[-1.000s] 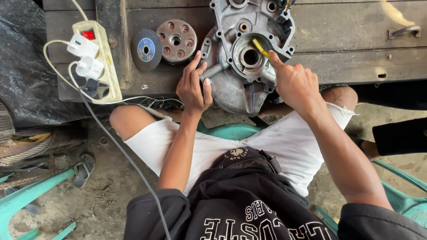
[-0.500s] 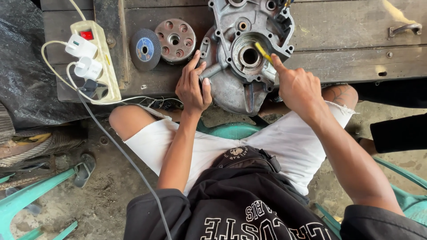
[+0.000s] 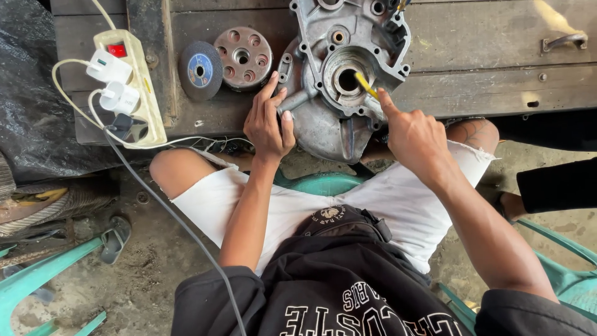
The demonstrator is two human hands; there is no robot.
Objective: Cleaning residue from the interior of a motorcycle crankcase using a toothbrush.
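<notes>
A grey cast-metal engine case (image 3: 323, 118) lies on the wooden bench (image 3: 485, 56) in front of me, with a round bore in its middle. My left hand (image 3: 268, 124) rests against the case's left edge, fingers curled on a protruding lug. My right hand (image 3: 415, 138) holds a thin yellow-handled tool (image 3: 365, 85), index finger stretched along it, its tip reaching into the round bore.
A round rotor with holes (image 3: 244, 57) and a grey grinding disc (image 3: 200, 70) lie left of the case. A cream power strip (image 3: 129, 87) with plugs and a grey cable sits at the bench's left. Green plastic chair legs (image 3: 37, 280) stand low left. Another person's dark sleeve (image 3: 556, 183) is at right.
My right hand and the yellow tool have shifted slightly within the bore area. My left hand stays on the case's edge.
</notes>
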